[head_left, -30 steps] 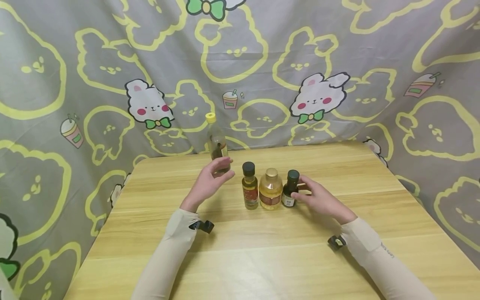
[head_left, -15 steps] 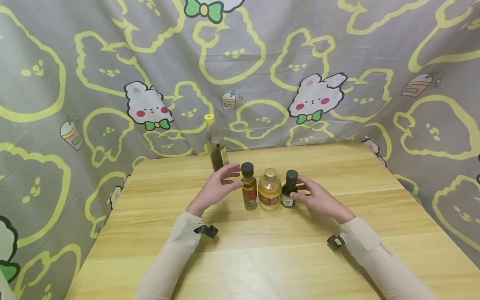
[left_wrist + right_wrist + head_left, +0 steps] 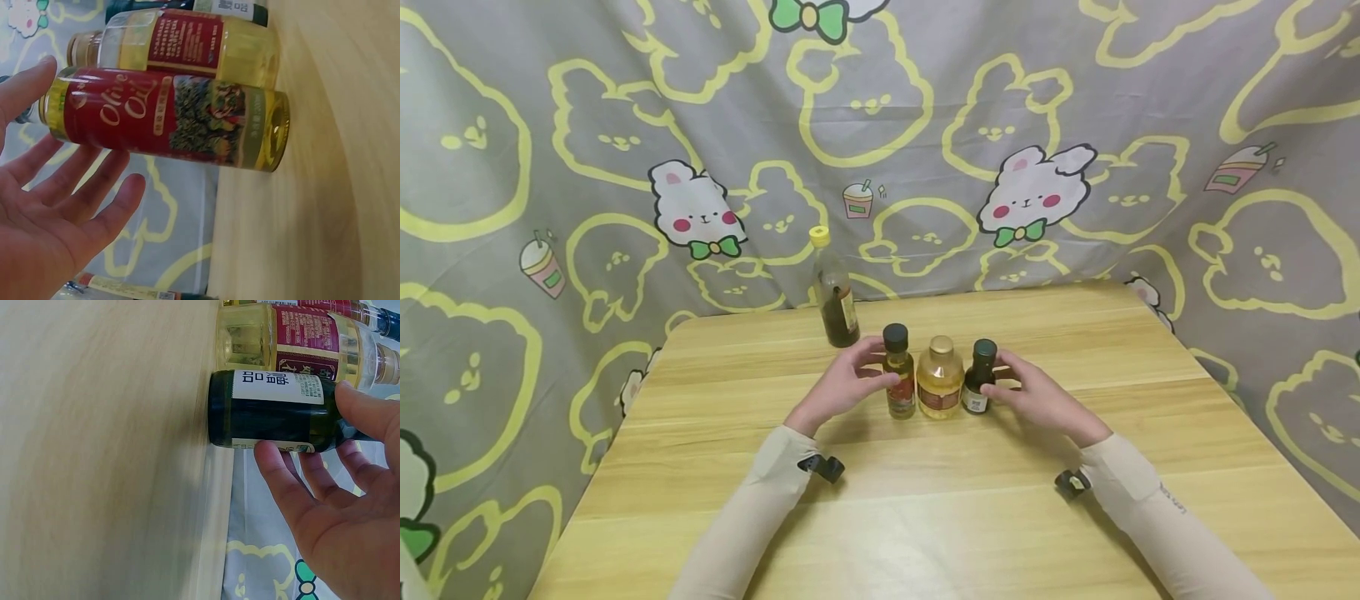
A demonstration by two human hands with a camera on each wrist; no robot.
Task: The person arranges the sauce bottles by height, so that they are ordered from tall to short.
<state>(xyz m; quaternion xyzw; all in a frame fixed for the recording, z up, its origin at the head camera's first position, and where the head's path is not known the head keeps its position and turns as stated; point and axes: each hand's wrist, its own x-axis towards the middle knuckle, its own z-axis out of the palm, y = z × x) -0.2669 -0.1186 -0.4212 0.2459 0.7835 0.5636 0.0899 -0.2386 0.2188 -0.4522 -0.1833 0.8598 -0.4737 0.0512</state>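
Right hand (image 3: 1045,404) pinching the dark-green glass bottle (image 3: 275,422), the spread left hand (image 3: 837,387) should gently grip the slim, clear, red-labelled bottle (image 3: 169,119).

Head view: some fingertips of the left hand (image 3: 848,379) are hidden behind the olive oil bottle (image 3: 902,401), and some of the right hand (image 3: 1037,398) behind the dark bottle (image 3: 977,380). Label wording is too small to read. The lower edge cuts off both sleeves (image 3: 741,517) and the worktop (image 3: 925,508). Left wrist view: only a strip of the yellow-capped bottle (image 3: 838,310) shows. Right wrist view: the dark bottle's cap is obscured.
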